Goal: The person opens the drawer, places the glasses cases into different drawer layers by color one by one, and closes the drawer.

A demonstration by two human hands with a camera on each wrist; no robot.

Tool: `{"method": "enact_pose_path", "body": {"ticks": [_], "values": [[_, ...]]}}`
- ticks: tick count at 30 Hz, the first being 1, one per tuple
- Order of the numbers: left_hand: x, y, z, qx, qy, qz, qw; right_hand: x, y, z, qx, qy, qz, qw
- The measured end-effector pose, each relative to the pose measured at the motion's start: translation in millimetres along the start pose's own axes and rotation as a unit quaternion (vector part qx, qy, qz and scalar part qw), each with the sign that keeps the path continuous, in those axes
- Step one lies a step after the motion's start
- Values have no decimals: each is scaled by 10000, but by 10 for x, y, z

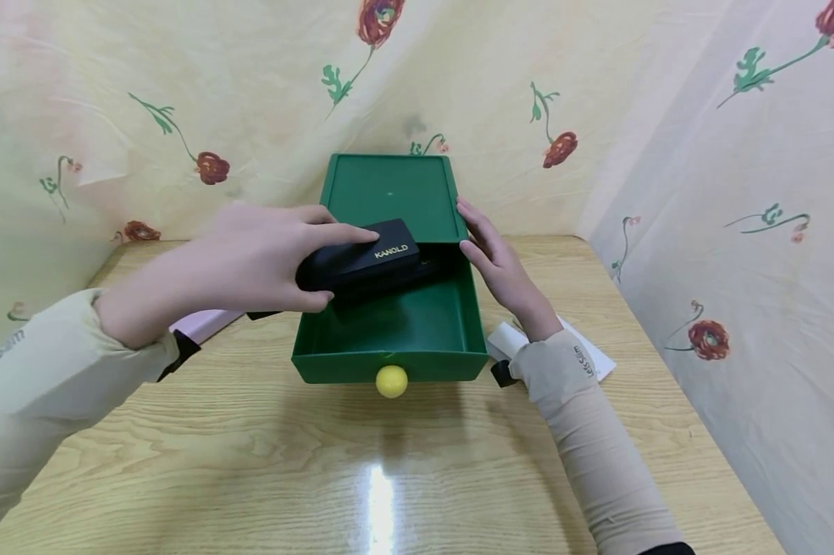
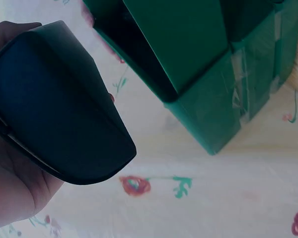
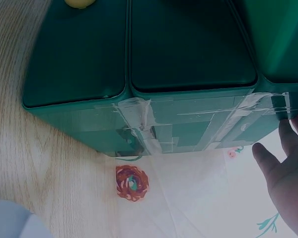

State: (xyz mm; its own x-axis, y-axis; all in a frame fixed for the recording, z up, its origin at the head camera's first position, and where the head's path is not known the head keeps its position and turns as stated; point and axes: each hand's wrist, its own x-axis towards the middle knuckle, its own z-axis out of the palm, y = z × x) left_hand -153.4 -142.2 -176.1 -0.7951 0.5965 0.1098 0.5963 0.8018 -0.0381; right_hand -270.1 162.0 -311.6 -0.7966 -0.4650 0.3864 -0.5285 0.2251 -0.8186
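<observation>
My left hand (image 1: 271, 250) grips a black glasses case (image 1: 394, 233) lettered KANOLD, thumb at its near side and fingers over the top. In the head view the case overlaps the pulled-out top drawer (image 1: 341, 370) of a green drawer unit (image 1: 389, 181). Its rounded dark end fills much of the left wrist view. Just beneath the case, at the drawer's back, a black shape (image 1: 427, 266) shows partly. My right hand (image 1: 503, 281) has its fingers extended along the unit's right side. A yellow round knob (image 1: 392, 381) is on the drawer's front.
Clear tape (image 3: 188, 124) joins the green boxes of the unit. On the wooden table (image 1: 250, 462), a white item (image 1: 590, 347) lies by the right wrist and a lilac item (image 1: 212, 324) lies left behind the left forearm. Flower-patterned cloth (image 1: 264, 92) hangs behind.
</observation>
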Motion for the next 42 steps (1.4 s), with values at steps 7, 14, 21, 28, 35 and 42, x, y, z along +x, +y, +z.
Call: {"method": "enact_pose_path", "body": {"ticks": [7, 14, 21, 28, 35, 42], "values": [[138, 89, 54, 28, 20, 311, 9995, -11, -3, 0, 2, 34, 53, 10000], [211, 143, 100, -135, 22, 474, 9988, -11, -13, 9, -30, 37, 22, 10000], [251, 193, 166, -238, -74, 664, 9975, -10, -16, 22, -45, 21, 67, 10000], [276, 232, 261, -265, -241, 787, 9963, -20, -10, 15, -12, 23, 54, 10000], [313, 262, 356, -185, -286, 966, 9947, -6, -5, 19, -7, 28, 12, 10000], [319, 319, 385, -270, -269, 1144, 9927, -3, -1, 13, 76, 32, -3, 10000]]}}
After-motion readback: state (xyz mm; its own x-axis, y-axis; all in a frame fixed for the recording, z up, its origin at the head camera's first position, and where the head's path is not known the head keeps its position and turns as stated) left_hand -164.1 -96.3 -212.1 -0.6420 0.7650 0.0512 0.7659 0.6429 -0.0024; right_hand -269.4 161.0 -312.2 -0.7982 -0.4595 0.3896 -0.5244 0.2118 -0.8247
